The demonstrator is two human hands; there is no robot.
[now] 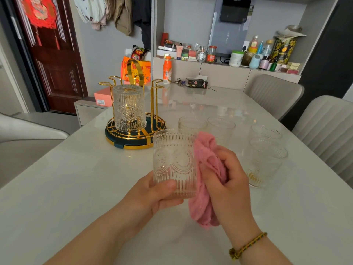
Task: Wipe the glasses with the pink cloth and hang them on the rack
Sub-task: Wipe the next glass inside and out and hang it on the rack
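The left hand (152, 196) gripped the glass (174, 163) near its base, thumb lying across the lower front. The glass was held upright, rim uppermost, above the white table (76, 178).

The right hand (227, 180) was curled round the bunched pink cloth (207, 169). The cloth lay against the right side of the glass, with one end hanging below the hand. A braided bracelet (246, 245) sat on the right wrist.

The rack (150, 104), gold wire on a dark round base, stood on the table behind and to the left of the held glass. A second glass (129, 108) hung inverted on one of its pegs.

Four further glasses (265, 159) stood upright on the table, behind and to the right of the hands, in two pairs.
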